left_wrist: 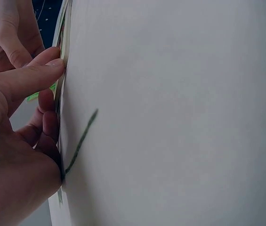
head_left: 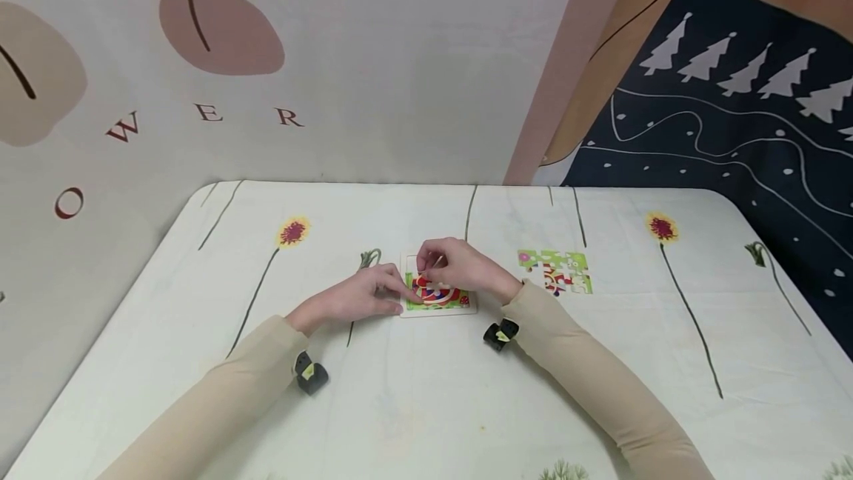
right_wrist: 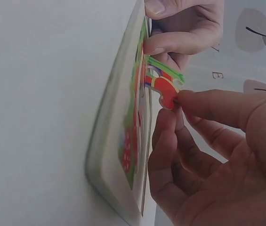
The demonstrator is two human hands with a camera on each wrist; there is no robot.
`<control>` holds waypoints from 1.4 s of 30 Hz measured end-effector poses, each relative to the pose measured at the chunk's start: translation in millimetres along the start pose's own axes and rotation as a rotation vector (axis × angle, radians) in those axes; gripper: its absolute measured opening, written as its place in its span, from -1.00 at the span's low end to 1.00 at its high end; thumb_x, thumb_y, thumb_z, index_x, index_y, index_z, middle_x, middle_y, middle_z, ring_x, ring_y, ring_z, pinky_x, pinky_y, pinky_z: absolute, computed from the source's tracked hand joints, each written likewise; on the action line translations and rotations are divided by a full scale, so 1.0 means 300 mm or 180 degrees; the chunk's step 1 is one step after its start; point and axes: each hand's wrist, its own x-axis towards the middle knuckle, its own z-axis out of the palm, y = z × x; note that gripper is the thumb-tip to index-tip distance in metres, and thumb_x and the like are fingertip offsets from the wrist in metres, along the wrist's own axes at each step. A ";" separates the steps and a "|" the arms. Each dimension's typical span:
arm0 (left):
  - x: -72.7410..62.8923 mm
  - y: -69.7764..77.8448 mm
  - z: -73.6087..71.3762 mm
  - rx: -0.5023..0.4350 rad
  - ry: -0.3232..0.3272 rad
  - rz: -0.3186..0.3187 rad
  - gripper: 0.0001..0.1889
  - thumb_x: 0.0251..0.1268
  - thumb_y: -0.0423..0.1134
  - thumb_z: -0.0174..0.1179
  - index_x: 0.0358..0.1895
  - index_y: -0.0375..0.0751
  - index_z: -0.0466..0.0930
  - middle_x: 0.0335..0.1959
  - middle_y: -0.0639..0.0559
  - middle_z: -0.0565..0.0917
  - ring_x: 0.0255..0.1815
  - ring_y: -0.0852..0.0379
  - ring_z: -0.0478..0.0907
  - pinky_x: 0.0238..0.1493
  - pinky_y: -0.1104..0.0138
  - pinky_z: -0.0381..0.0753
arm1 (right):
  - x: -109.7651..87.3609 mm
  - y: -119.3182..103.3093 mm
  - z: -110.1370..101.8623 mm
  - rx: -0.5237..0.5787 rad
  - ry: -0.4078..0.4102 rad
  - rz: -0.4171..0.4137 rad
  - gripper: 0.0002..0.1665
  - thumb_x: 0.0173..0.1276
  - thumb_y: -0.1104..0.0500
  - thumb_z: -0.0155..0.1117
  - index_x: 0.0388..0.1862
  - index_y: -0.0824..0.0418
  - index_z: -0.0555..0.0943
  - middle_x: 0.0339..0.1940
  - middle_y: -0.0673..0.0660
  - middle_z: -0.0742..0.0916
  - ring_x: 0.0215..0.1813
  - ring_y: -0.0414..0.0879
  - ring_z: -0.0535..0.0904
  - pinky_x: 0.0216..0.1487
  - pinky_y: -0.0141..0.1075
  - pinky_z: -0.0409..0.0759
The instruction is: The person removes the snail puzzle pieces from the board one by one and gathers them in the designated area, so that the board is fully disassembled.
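A small jigsaw puzzle tray [right_wrist: 105, 160] with a pale border lies on the table, partly filled with red, blue and green picture pieces. Between thumb and fingers, my right hand [head_left: 466, 265] pinches a jigsaw puzzle piece [right_wrist: 165, 92], mostly red with a green edge, which is tilted up over the tray. My left hand [head_left: 368, 293] rests at the tray's left side, its index fingertip on the picture and its thumb at the border. The fingers of the right hand cover part of the tray in the head view.
To the right of the tray lies a second group of jigsaw pieces [head_left: 578, 265], partly joined, green with red and blue parts. The white tablecloth [head_left: 413, 398] is printed with flowers. A patterned cloth backdrop [head_left: 426, 80] rises behind the table.
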 end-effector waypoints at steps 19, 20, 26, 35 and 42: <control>-0.001 0.007 0.000 0.0006 0.0021 0.0003 -0.74 0.27 -0.38 0.27 -0.01 -0.11 0.78 -0.13 -0.01 0.59 -0.03 0.13 0.40 0.10 0.21 0.34 | -0.030 0.009 -0.024 0.0246 0.0140 0.0092 -0.93 0.39 0.35 0.21 -0.20 0.23 0.61 -0.24 0.12 0.68 -0.20 -0.12 0.54 -0.16 -0.37 0.48; 0.000 0.006 0.000 -0.0005 0.0020 -0.0004 -0.74 0.27 -0.38 0.27 -0.01 -0.11 0.77 -0.12 -0.02 0.59 -0.03 0.13 0.40 0.10 0.21 0.34 | -0.032 0.011 -0.025 0.0252 0.0146 0.0095 -0.93 0.39 0.34 0.22 -0.20 0.23 0.61 -0.25 0.12 0.67 -0.20 -0.12 0.54 -0.17 -0.37 0.48; 0.001 0.003 0.004 -0.0052 0.0009 -0.0073 -0.74 0.29 -0.37 0.26 0.00 -0.11 0.77 -0.12 -0.02 0.57 -0.04 0.11 0.38 0.09 0.20 0.33 | -0.050 0.015 -0.037 0.0256 0.0160 0.0092 -0.95 0.39 0.32 0.23 -0.20 0.23 0.62 -0.26 0.12 0.67 -0.22 -0.12 0.55 -0.20 -0.35 0.48; -0.002 0.011 -0.001 -0.0055 0.0016 -0.0096 -0.74 0.29 -0.37 0.26 0.01 -0.12 0.77 -0.11 -0.02 0.57 -0.01 0.11 0.40 0.10 0.22 0.34 | -0.077 0.020 -0.060 0.0270 0.0194 0.0065 -0.93 0.38 0.32 0.22 -0.19 0.24 0.62 -0.25 0.12 0.69 -0.21 -0.14 0.58 -0.15 -0.34 0.49; 0.000 0.009 0.000 -0.0018 0.0016 -0.0094 -0.74 0.30 -0.36 0.27 0.01 -0.11 0.77 -0.10 -0.01 0.58 -0.01 0.12 0.40 0.08 0.23 0.34 | -0.107 0.027 -0.083 0.0221 0.0272 0.0085 -0.91 0.36 0.32 0.23 -0.18 0.26 0.62 -0.25 0.14 0.69 -0.22 -0.14 0.58 -0.13 -0.35 0.49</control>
